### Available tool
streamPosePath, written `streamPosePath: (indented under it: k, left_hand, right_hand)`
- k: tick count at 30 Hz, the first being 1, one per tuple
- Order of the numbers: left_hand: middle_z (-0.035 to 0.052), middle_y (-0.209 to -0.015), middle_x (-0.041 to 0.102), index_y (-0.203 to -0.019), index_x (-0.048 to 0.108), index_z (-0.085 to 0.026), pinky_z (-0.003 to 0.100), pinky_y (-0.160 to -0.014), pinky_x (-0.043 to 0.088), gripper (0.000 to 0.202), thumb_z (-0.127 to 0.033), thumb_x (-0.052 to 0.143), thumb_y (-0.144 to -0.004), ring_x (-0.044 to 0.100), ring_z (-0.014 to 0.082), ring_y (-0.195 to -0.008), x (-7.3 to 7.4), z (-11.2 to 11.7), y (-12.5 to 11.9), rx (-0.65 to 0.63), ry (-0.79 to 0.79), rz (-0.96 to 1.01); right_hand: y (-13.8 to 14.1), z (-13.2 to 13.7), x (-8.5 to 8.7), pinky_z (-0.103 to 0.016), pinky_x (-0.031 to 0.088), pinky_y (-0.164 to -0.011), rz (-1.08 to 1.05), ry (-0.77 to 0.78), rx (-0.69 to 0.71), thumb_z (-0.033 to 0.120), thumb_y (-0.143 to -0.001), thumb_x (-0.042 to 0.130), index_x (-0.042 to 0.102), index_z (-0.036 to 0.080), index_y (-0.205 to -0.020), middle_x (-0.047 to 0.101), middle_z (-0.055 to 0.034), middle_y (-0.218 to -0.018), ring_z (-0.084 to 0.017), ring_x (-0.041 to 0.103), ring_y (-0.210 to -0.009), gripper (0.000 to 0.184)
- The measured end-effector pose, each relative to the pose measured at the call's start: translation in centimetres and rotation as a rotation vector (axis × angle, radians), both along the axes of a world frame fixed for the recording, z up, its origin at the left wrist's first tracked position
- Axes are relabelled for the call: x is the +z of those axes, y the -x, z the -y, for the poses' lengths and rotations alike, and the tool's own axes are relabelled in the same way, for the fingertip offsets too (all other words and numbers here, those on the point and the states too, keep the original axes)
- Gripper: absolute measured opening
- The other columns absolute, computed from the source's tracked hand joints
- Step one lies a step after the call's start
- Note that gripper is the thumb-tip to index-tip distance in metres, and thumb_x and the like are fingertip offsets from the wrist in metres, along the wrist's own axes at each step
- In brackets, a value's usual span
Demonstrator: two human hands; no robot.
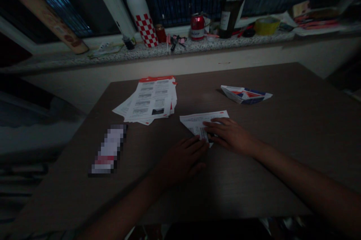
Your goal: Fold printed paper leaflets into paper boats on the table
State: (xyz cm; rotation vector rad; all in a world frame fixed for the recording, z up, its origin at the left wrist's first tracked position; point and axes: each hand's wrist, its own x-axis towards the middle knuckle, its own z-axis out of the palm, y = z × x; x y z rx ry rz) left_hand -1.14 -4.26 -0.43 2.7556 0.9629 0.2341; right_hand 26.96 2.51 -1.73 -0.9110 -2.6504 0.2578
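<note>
A folded sheet of printed paper [194, 120] lies flat on the table in front of me, its lower part narrowing to a point. My right hand [229, 133] rests on its right side with the fingers stretched out. At the lower left edge of the paper, the fingertips of my left hand [183, 161] touch it, with the fingers extended and the thumb apart. Both palms face down, and part of the paper is hidden beneath the fingers. Beyond my right hand sits a folded paper boat [245, 95] with blue and orange print.
On the dark table [158, 202], a stack of printed sheets [152, 99] lies at the back left. A phone [108, 149] with a blurred screen is nearer on the left. Along the windowsill [113, 55] stand a checked bottle [139, 10], a red can [197, 27] and yellow tape [266, 26].
</note>
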Motion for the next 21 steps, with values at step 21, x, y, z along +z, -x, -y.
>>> streamPosePath:
  k: [21]
  left_hand:
    - [0.0032, -0.162, 0.053, -0.157, 0.048, -0.028, 0.050, -0.126, 0.036, 0.048, -0.043, 0.049, -0.111, 0.044, 0.0255, -0.154, 1.2, -0.2, 0.0, 0.048, 0.146, 0.079]
  right_hand:
    - [0.3, 1.0, 0.1, -0.061, 0.047, -0.115, -0.024, 0.052, -0.042, 0.040, -0.104, 0.063, 0.056, 0.027, -0.152, 0.054, -0.0075, -0.163, -0.036, 0.050, -0.146, 0.051]
